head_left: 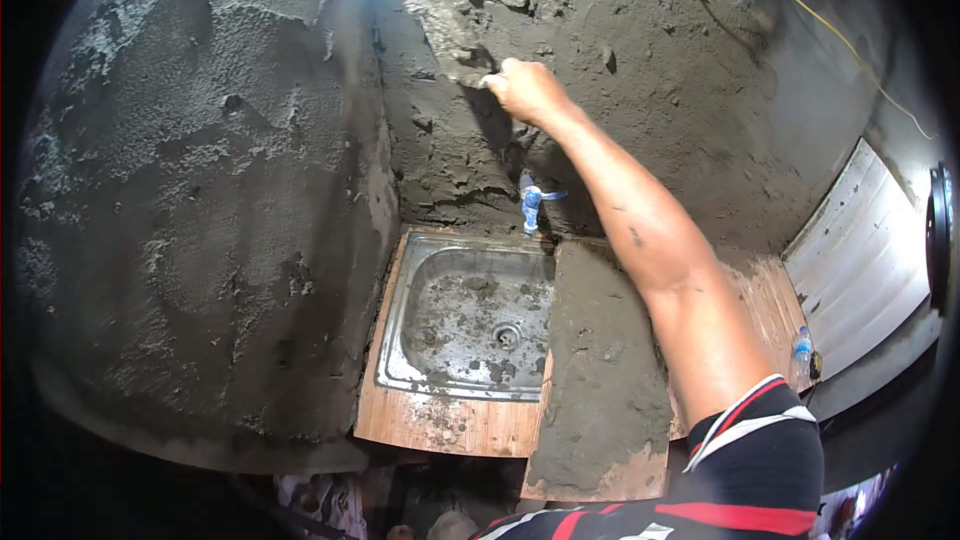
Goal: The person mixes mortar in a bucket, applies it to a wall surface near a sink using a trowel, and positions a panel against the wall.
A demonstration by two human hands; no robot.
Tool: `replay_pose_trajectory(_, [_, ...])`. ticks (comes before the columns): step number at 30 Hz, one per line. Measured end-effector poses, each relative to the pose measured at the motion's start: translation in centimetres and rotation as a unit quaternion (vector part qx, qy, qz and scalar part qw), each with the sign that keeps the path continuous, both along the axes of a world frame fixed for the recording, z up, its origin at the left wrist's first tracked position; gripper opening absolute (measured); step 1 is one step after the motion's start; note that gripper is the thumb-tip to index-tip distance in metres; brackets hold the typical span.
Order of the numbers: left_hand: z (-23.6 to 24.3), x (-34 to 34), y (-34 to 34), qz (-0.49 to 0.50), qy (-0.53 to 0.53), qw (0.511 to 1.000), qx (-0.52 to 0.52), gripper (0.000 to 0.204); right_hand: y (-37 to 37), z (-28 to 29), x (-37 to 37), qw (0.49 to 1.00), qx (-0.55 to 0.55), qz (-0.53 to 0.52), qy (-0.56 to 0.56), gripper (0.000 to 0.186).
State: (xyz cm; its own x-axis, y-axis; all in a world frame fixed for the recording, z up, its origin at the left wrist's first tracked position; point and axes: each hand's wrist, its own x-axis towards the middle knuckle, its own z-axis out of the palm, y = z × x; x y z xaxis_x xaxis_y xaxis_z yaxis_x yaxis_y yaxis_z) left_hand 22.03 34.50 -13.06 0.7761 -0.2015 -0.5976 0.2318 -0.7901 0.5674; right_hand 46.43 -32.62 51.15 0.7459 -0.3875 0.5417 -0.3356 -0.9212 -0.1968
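Observation:
My right hand (527, 92) reaches up to the back wall, its fingers closed round the handle of a trowel (447, 43). The trowel's blade is smeared with grey mortar and lies against or close to the wet mortar (620, 50) on the wall, near the corner. Below the hand, a blue and white tap (531, 208) sticks out of the wall. Under the tap is a steel sink (412, 385), spattered with mortar crumbs. My left hand is out of view.
A mortar-covered board (605, 340) lies across the wooden counter (450, 425), right of the sink. Rough mortar coats the left wall (210, 190). A plastic bottle (803, 352) stands at the counter's right end, by a pale panel (865, 240). Loose cables (840, 35) hang at the upper right.

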Motion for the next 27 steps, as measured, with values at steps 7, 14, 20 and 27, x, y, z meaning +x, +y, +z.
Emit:
replay_pose_trajectory(7, [-0.2, -0.9, -2.0, -0.007, 0.006, 1.0, 0.002, 0.022, 2.2, 1.1, 5.0, 0.999, 0.009, -0.011, 0.034, 0.045])
replay_pose_trajectory(14, [-0.4, -0.8, -2.1, -0.014, 0.008, 1.0, 0.005, 0.022, 0.0, 1.8, 2.8, 0.999, -0.03, -0.018, 0.009, 0.044])
replay_pose_trajectory(20, [-0.1, 1.5, 0.9, -0.003, -0.008, 1.0, 0.017, 0.022, -1.8, 2.9, -0.6, 0.998, -0.031, -0.043, 0.015, 0.043])
replay_pose_trajectory(27, [-0.1, 2.6, 2.4, 0.003, -0.016, 1.0, 0.022, 0.022, -3.5, 4.3, -4.0, 0.997, -0.025, -0.073, 0.008, 0.046])
